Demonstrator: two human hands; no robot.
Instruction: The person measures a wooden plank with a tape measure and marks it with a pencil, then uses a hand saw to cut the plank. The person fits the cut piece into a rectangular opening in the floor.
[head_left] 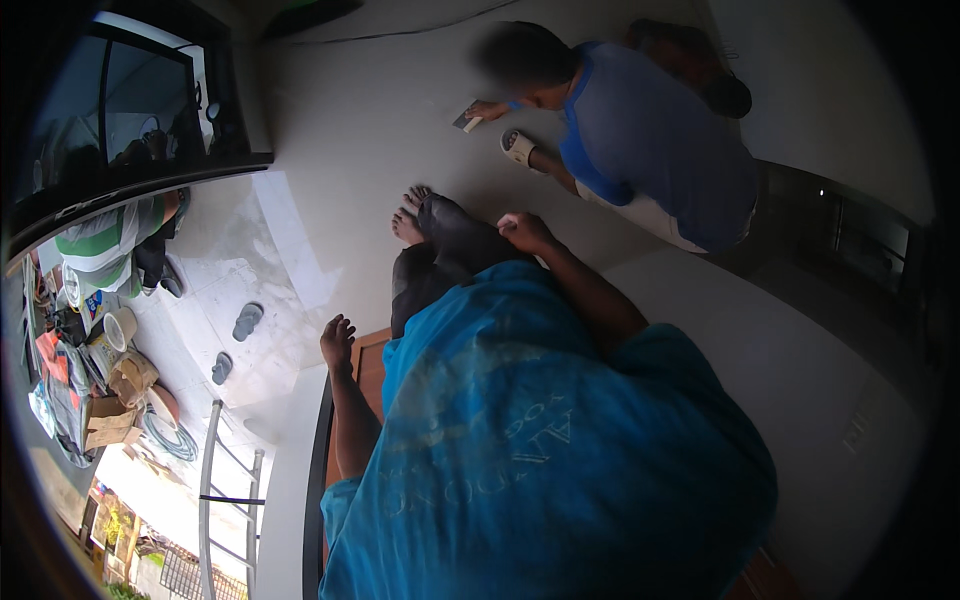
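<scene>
Left hand (338,342) half-open, looks empty; right hand (525,232) loosely curled, contents unclear; hands apart; dark cloth trousers (455,235) between them, nearer right, contact unclear.

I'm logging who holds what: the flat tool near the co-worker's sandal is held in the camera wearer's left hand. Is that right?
No: the head view shows the flat tool in the co-worker's hand, not the wearer's left hand. It is indeed near the co-worker's sandal.
</scene>
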